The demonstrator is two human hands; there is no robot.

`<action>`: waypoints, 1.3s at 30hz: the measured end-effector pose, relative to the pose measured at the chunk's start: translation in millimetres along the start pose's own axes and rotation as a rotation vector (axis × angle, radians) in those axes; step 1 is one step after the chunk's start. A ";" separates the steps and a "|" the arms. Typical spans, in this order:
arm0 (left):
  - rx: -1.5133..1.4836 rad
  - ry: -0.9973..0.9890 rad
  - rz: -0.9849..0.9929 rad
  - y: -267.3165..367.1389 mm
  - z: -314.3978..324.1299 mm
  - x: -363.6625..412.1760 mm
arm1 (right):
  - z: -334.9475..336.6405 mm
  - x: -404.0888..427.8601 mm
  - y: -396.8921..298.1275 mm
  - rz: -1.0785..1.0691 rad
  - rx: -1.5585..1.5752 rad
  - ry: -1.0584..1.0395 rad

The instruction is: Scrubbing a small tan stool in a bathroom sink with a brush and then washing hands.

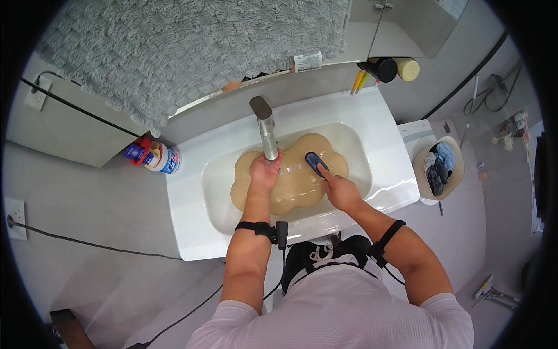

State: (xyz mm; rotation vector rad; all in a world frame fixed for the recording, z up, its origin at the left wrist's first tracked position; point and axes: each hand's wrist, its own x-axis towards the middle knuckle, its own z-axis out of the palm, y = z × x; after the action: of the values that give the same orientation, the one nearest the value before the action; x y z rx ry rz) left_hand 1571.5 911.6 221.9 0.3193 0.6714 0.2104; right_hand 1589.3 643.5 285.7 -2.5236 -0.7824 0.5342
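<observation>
A wet beige mat with a scalloped, cloud-like outline [296, 187] lies in the white washbasin [348, 218]. My right hand [343, 190] grips a small dark blue brush [314, 161] and holds it against the right part of the mat; its underside is hidden. Under the spout of the metal faucet [267, 131], my left hand [265, 171] is over the mat's left part, palm partly upward, with water at its fingers. Whether those fingers press on the mat cannot be told. Black straps circle both forearms.
A grey shaggy mat [209, 48] hangs over the mirror above the basin. A white tub [168, 159] stands left of the basin. Toothbrushes [357, 82] and bottles [384, 70] are at the back right. A beige basket of clothes [457, 174] sits to the right. Cables run at left.
</observation>
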 end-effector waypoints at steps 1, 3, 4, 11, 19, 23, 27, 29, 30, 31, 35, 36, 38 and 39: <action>-0.022 0.026 -0.017 2.4 -3.5 1.3 | 3.3 1.9 -2.6 -0.031 0.009 -0.006; -0.023 -0.008 -0.062 6.0 -12.6 1.8 | 9.6 4.4 -7.9 -0.034 0.027 -0.016; -0.024 -0.047 -0.112 8.7 -17.7 1.7 | 13.0 5.8 -11.2 -0.032 0.041 -0.021; -0.021 0.171 0.093 77.9 -27.2 16.3 | 14.7 3.3 -8.8 -0.044 0.033 -0.015; 0.189 0.220 0.220 145.4 9.7 29.1 | 17.5 3.2 -16.4 -0.036 0.035 -0.020; 0.273 0.168 -0.029 90.7 -12.9 12.3 | 22.6 11.2 -26.9 -0.072 0.049 -0.025; 0.327 0.144 -0.087 34.2 9.6 -1.4 | 25.9 14.2 -21.2 -0.078 0.034 -0.043; 0.181 0.048 -0.160 24.0 14.2 -3.3 | 24.5 12.5 -23.0 -0.078 0.036 -0.037; 0.178 0.048 -0.160 23.6 9.8 -1.1 | 24.2 14.4 -26.3 -0.082 0.027 -0.053; 0.183 0.013 -0.164 23.9 5.6 1.3 | 23.5 14.7 -28.8 -0.085 0.019 -0.067; 0.173 -0.060 -0.156 15.7 -1.8 9.5 | 25.6 14.1 -26.7 -0.090 0.002 -0.063; 0.173 -0.062 -0.159 13.7 -3.9 11.1 | 24.6 13.7 -25.8 -0.078 -0.007 -0.074; 0.252 -0.004 -0.203 10.8 -7.3 15.7 | 21.6 13.1 -22.7 -0.061 -0.018 -0.083; 0.250 -0.002 -0.198 17.5 -14.0 20.6 | 20.6 12.6 -21.6 -0.056 -0.008 -0.081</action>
State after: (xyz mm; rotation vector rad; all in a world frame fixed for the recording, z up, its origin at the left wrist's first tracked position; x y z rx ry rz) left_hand 1576.8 937.0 206.0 0.4895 0.7235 -0.0636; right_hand 1579.8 673.2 276.9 -2.4923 -0.8834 0.6192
